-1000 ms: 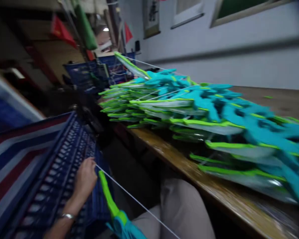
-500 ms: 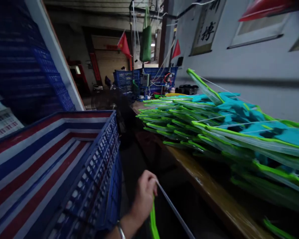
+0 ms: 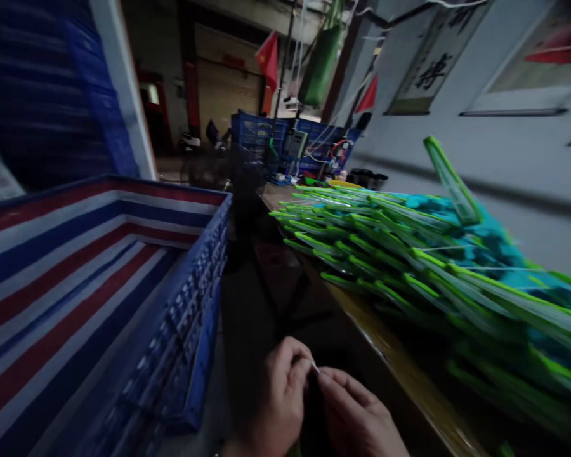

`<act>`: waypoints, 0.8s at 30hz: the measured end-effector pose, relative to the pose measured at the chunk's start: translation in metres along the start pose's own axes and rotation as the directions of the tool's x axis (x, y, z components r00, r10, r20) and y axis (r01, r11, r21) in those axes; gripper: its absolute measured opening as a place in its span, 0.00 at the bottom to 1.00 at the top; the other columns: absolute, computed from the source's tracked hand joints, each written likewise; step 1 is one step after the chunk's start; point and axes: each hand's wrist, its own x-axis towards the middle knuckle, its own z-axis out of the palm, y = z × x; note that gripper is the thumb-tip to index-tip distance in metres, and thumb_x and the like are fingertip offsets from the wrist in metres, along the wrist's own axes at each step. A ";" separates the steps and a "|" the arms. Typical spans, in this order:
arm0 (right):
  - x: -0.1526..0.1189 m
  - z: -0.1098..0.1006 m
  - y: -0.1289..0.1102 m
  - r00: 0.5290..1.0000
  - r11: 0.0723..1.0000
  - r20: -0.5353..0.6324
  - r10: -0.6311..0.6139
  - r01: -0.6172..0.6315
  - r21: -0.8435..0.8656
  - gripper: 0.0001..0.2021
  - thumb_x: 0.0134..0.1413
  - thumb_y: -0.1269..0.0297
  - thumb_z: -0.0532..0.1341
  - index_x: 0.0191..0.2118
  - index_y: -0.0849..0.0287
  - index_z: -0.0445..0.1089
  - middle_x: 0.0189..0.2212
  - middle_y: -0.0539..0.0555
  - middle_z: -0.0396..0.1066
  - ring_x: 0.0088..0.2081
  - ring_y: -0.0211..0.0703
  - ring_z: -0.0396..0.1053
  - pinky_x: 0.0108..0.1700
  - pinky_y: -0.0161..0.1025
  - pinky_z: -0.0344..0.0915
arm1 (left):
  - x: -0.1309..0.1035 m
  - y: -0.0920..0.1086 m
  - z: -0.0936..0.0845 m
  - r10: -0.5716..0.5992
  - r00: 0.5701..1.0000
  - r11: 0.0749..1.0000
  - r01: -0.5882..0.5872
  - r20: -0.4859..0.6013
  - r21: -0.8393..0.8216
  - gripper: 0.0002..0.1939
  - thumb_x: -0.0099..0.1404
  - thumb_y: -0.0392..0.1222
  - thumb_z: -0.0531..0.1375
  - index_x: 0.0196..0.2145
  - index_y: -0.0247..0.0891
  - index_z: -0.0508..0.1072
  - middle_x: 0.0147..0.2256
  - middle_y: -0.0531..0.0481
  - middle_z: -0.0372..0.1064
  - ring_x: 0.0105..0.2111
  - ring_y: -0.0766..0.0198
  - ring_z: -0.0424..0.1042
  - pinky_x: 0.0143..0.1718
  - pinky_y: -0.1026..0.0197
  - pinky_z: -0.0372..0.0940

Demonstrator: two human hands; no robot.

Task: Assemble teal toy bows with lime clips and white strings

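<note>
Left hand (image 3: pixel 278 397) and right hand (image 3: pixel 356 416) pinch a thin white string (image 3: pixel 315 368) between fingertips; best kept taut beside the wooden desk (image 3: pixel 400 368).

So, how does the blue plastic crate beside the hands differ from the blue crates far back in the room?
The near blue plastic lattice crate is lined with red, white and blue striped sheeting; the far blue crates show no lining. The near one sits low at the person's left, beside the left hand and right hand; the far ones stand beyond the wooden table. Both are blue.
</note>
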 end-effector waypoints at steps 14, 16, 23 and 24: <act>0.011 0.002 -0.017 0.915 0.764 0.221 -0.338 0.404 -0.502 0.14 0.53 0.55 0.64 0.29 0.61 0.77 0.26 0.52 0.70 0.29 0.39 0.64 0.33 0.33 0.61 | 0.001 -0.014 -0.008 -0.499 0.861 0.717 0.349 -0.096 -0.603 0.31 0.47 0.63 0.75 0.39 0.41 0.71 0.34 0.54 0.68 0.33 0.66 0.66 0.35 0.66 0.64; 0.009 0.004 -0.023 0.887 0.706 0.281 -0.365 0.461 -0.537 0.12 0.55 0.58 0.61 0.30 0.60 0.76 0.26 0.51 0.69 0.29 0.39 0.64 0.33 0.33 0.61 | -0.001 -0.007 -0.007 -0.477 0.873 0.694 0.302 -0.103 -0.654 0.27 0.48 0.58 0.76 0.36 0.40 0.71 0.32 0.54 0.67 0.31 0.67 0.66 0.34 0.67 0.64; 0.002 0.010 -0.017 0.865 0.727 0.374 -0.335 0.490 -0.481 0.11 0.60 0.66 0.57 0.29 0.58 0.75 0.28 0.49 0.71 0.31 0.37 0.68 0.36 0.31 0.61 | -0.011 0.008 -0.004 -0.206 0.974 0.753 0.093 -0.098 -0.652 0.14 0.66 0.48 0.62 0.27 0.39 0.68 0.27 0.52 0.59 0.27 0.66 0.59 0.28 0.66 0.62; 0.001 0.011 -0.015 0.869 0.741 0.372 -0.327 0.480 -0.469 0.11 0.61 0.66 0.58 0.30 0.58 0.75 0.28 0.49 0.71 0.31 0.37 0.68 0.35 0.31 0.61 | -0.012 0.007 -0.004 -0.194 0.977 0.747 0.088 -0.090 -0.659 0.13 0.66 0.47 0.61 0.28 0.39 0.67 0.28 0.52 0.58 0.28 0.65 0.59 0.29 0.65 0.62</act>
